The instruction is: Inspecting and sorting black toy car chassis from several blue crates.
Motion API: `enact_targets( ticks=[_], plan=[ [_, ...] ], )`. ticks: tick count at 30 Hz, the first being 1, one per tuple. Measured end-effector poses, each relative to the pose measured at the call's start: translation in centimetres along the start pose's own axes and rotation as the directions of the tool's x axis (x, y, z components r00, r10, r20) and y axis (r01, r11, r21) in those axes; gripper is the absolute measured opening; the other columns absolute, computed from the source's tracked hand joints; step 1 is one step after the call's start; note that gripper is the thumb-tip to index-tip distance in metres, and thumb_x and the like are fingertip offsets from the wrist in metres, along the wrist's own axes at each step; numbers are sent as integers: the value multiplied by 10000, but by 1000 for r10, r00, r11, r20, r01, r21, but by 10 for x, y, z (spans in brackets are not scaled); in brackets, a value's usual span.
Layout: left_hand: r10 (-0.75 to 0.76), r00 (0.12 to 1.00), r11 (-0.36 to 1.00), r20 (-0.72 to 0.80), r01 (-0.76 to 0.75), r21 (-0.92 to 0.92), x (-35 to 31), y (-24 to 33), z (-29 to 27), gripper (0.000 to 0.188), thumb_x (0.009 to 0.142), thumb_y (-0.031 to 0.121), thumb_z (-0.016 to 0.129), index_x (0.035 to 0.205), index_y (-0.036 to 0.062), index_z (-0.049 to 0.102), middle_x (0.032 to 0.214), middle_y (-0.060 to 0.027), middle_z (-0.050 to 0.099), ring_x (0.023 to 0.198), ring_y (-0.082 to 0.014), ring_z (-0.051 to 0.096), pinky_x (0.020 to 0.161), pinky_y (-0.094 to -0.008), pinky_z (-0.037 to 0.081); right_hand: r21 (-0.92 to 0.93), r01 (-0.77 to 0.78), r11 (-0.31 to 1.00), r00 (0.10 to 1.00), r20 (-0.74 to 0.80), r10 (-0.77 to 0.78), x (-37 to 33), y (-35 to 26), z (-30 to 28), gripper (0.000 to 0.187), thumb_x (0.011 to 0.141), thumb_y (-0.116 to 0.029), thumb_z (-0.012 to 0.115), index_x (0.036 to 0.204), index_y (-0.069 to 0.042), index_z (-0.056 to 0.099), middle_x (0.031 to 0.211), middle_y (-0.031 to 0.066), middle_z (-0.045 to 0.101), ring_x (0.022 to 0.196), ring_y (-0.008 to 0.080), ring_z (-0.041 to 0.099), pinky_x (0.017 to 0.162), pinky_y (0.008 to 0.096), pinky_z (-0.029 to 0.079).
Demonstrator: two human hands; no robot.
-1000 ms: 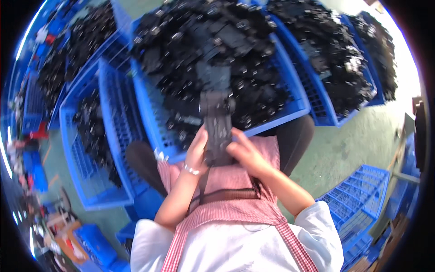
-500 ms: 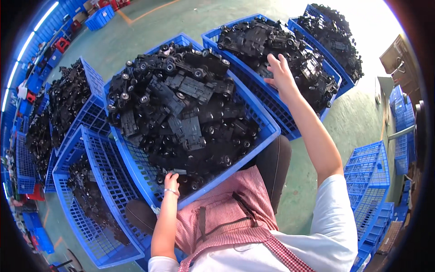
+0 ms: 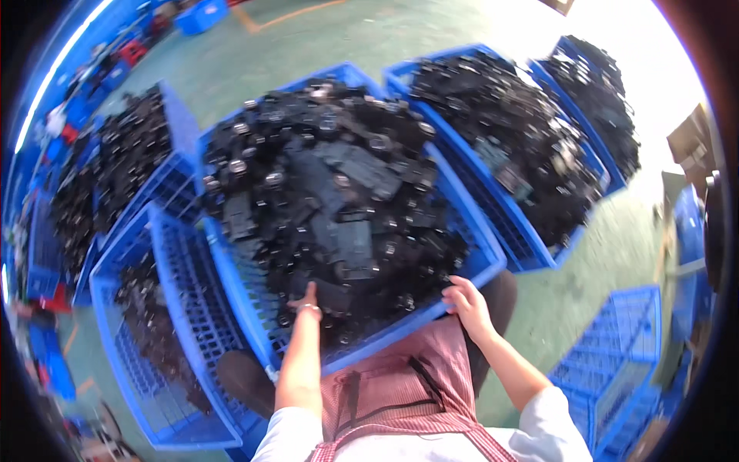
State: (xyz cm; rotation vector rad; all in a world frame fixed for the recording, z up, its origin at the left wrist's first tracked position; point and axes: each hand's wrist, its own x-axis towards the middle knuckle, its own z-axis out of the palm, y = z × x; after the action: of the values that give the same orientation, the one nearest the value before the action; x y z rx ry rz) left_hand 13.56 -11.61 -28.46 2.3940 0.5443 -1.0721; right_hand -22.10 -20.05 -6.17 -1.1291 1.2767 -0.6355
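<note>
A large blue crate (image 3: 476, 266) before me is heaped with black toy car chassis (image 3: 356, 242), many with small shiny wheels. My left hand (image 3: 306, 302) is over the near part of the heap, fingers apart, beside a dark flat chassis (image 3: 331, 296). Motion blur hides whether its fingertips touch that chassis. By the crate's near right corner, my right hand (image 3: 468, 306) has loosely bent, separated fingers and nothing visible in them. Those fingers are close to the rim; contact is unclear.
To the right stand a second filled crate (image 3: 481, 202) and a third (image 3: 573, 127) farther off. A part-filled crate (image 3: 223, 430) and another full one (image 3: 181, 127) are on the left. Blue crates (image 3: 608, 362) lie at lower right.
My right hand has come back from over the right-hand crate to the near corner of the crate before me. My left hand has shifted slightly; the view has turned somewhat and blurred.
</note>
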Motion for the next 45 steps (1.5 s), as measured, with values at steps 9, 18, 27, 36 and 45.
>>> enact_targets(
  ticks=[9,18,27,36,45],
  plan=[
    [220,975,892,-31,-214,-398,22,-4,8,959,760,81,714,1437,378,103,1327,-171,421,984,-321,558,626,-458,513,12,59,998,945,321,-60,-17,-14,86,241,940,-90,430,1139,9,524,878,95,636,774,142,602,659,252,492],
    [425,900,709,-95,-396,-583,-43,-18,3,391,721,-29,584,1094,87,586,841,-125,629,624,-219,612,538,-343,540,-116,113,987,888,458,-47,-37,8,106,238,908,-78,449,1091,17,568,843,88,658,725,127,607,627,244,490],
    [319,938,925,138,-276,-262,-90,-17,-11,579,724,266,703,1189,-33,530,1135,-199,588,1050,-323,567,916,-372,450,-115,110,987,876,481,-42,-44,5,119,223,930,-73,419,1083,16,554,810,79,635,671,124,595,581,225,489],
    [-50,962,861,268,178,-476,-56,-15,45,844,703,462,719,1319,24,342,1368,-246,376,1238,-413,392,974,-506,360,-224,36,974,889,452,71,-63,4,84,238,917,-98,503,1124,-8,579,922,59,568,838,121,515,734,228,428],
    [77,995,987,57,-67,-148,-25,-15,21,432,753,334,675,1079,54,626,1174,-201,574,1104,-363,540,907,-430,455,-86,-154,984,885,430,176,-61,-3,91,240,870,-85,528,1088,-18,605,935,61,574,888,163,536,786,253,445]
  ],
)
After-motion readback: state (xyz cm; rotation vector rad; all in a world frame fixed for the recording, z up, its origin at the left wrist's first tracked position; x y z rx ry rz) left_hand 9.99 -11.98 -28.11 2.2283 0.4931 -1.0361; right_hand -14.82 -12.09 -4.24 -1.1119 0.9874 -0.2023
